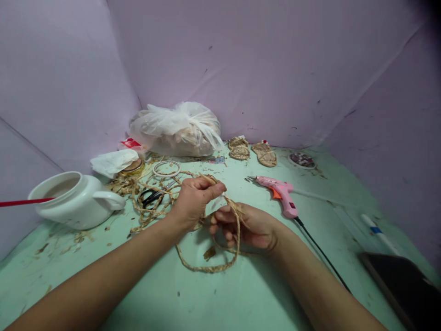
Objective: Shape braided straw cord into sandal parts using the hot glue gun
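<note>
My left hand [195, 200] is closed, thumb and fingers pinching a length of tan braided fibre rope [210, 268] above the table. Just to its right, my right hand [253, 227] has its fingers curled, with the rope's loose strands lying against its index finger side. A small white piece [216, 203] shows between the two hands; its kind cannot be made out. From the hands the rope hangs in a wide loop down to the table. More braid is heaped to the left, around black-handled scissors [150, 197] and a white ring [166, 168].
A pink glue gun [280, 193] with a black cord lies at right. Farther right is a dark flat object [401, 285]. A white mug [74, 202] lies tilted at left. Behind are a stuffed plastic bag [179, 131], woven slipper-shaped pieces [264, 154] and a small round dish [302, 160].
</note>
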`<control>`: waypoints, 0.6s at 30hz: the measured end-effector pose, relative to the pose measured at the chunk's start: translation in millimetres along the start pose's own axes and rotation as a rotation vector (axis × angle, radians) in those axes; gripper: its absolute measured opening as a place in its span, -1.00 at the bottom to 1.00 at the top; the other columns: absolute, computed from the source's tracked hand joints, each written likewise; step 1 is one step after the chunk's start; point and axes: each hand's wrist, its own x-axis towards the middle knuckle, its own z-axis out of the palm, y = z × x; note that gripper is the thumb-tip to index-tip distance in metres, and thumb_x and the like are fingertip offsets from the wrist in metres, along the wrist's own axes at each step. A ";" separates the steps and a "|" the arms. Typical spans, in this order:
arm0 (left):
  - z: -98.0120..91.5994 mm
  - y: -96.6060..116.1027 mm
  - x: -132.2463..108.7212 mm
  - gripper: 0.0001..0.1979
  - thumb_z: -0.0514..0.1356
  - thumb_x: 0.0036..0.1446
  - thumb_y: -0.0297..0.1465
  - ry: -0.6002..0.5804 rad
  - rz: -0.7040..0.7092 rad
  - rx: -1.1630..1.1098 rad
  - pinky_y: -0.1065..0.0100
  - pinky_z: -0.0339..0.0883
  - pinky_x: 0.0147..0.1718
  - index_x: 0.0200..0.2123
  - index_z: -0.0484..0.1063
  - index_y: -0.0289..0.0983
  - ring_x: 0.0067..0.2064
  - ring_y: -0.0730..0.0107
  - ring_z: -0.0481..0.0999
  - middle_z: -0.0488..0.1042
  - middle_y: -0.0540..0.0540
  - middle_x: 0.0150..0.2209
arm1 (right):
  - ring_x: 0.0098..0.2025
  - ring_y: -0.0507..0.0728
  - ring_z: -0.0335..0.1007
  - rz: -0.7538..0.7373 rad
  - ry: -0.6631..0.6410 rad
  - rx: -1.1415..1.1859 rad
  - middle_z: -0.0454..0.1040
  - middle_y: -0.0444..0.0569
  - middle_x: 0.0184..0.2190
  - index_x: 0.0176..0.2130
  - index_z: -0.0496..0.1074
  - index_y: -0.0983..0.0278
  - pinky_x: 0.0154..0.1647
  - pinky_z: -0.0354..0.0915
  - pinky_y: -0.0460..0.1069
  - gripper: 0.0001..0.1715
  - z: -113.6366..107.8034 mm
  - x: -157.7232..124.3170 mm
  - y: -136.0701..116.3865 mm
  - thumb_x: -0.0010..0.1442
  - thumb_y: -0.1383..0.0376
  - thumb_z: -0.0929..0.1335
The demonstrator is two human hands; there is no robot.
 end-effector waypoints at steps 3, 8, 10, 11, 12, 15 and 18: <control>-2.8 -0.9 2.4 -0.79 0.26 -0.19 -0.36 0.124 0.103 0.124 0.48 0.01 -0.59 -0.71 0.37 -0.34 -0.59 0.59 0.15 0.23 0.08 -0.70 | -0.63 -0.01 0.30 -0.150 0.341 -0.164 0.51 0.03 -0.50 -0.48 0.47 0.38 -0.62 0.29 -0.09 -0.89 -5.6 2.2 -7.2 -0.16 0.39 0.39; -3.6 -0.7 3.9 -0.78 0.25 -0.18 -0.37 0.260 0.165 0.206 0.47 0.01 -0.58 -0.73 0.32 -0.34 -0.59 0.59 0.12 0.20 0.09 -0.69 | -0.47 0.03 0.34 -0.553 0.839 -0.318 0.47 -0.06 -0.40 -0.39 0.43 0.28 -0.48 0.27 -0.08 -0.71 -3.6 0.7 -11.7 -0.17 0.52 0.26; -3.0 -1.3 3.8 -0.77 0.25 -0.19 -0.37 0.281 0.158 0.198 0.46 0.00 -0.59 -0.73 0.31 -0.33 -0.59 0.59 0.11 0.17 0.10 -0.70 | -0.44 0.05 0.34 -0.892 1.010 -0.516 0.44 -0.09 -0.43 -0.41 0.41 0.25 -0.41 0.28 -0.04 -0.72 5.7 -6.3 -9.6 -0.11 0.51 0.22; -2.7 -1.6 3.8 -0.76 0.25 -0.20 -0.36 0.281 0.157 0.183 0.46 0.00 -0.59 -0.73 0.30 -0.33 -0.60 0.59 0.10 0.16 0.10 -0.71 | -0.42 0.08 0.33 -1.070 1.057 -0.679 0.43 -0.08 -0.45 -0.42 0.41 0.25 -0.38 0.29 -0.01 -0.75 11.3 -9.9 -7.9 -0.07 0.49 0.22; -2.4 -1.9 3.8 -0.77 0.26 -0.20 -0.36 0.275 0.154 0.157 0.46 0.00 -0.59 -0.73 0.30 -0.33 -0.59 0.59 0.11 0.17 0.11 -0.71 | -0.39 0.10 0.34 -1.218 1.057 -0.880 0.43 -0.06 -0.43 -0.41 0.41 0.24 -0.32 0.29 0.03 -0.77 16.8 -12.7 -5.8 -0.05 0.48 0.23; -0.6 -1.7 3.4 -0.79 0.27 -0.21 -0.37 0.239 0.119 0.038 0.47 0.05 -0.57 -0.69 0.32 -0.33 -0.58 0.58 0.16 0.23 0.10 -0.69 | -0.18 0.20 0.29 -1.379 0.944 -1.472 0.41 0.01 -0.25 -0.31 0.43 0.22 -0.05 0.18 0.18 -0.74 29.2 -11.6 3.5 -0.05 0.45 0.29; 5.0 -0.7 0.7 -0.81 0.28 -0.23 -0.39 0.245 0.047 -0.061 0.47 0.09 -0.56 -0.69 0.33 -0.33 -0.58 0.58 0.21 0.28 0.09 -0.68 | -0.03 0.25 0.17 -1.350 1.015 -1.677 0.33 0.07 -0.13 -0.25 0.41 0.24 0.11 -0.05 0.31 -0.73 31.6 2.0 14.9 0.00 0.44 0.28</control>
